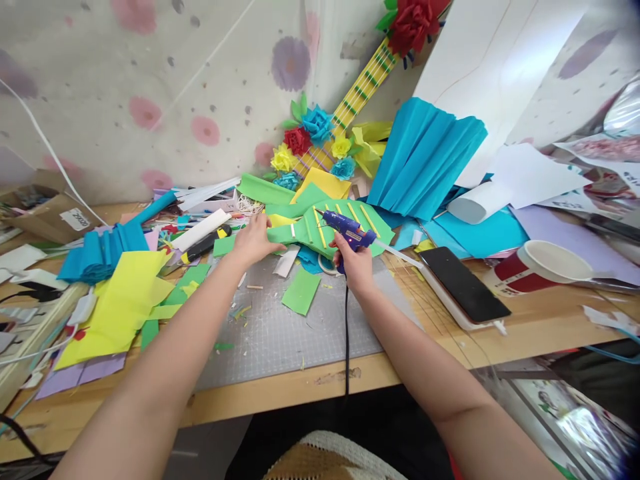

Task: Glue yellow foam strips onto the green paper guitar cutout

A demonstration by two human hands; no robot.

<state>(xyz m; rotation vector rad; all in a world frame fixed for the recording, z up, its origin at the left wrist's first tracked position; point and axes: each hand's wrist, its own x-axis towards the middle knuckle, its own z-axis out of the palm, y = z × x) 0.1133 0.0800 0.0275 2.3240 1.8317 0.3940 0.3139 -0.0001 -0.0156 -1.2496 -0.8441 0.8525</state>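
Observation:
My right hand point(356, 263) is wrapped round the handle of a blue glue gun point(349, 230), whose nozzle points left over a green guitar-shaped paper piece point(300, 231) with thin yellow strips across it. A white glue stick point(400, 255) extends from the back of the gun. My left hand point(256, 241) is at the narrow end of the green piece, thumb and fingers apart; whether it touches the paper is hard to tell. A green paper rectangle point(301, 291) lies on the grey cutting mat point(280, 340) in front.
A yellow paper guitar point(364, 90) with paper flowers leans on the wall. At right are a phone point(465, 283), a paper cup point(537, 268) and blue pleated paper point(425, 160). Yellow paper point(117, 310) and a power strip point(37, 340) lie left. The gun's cord hangs over the table edge.

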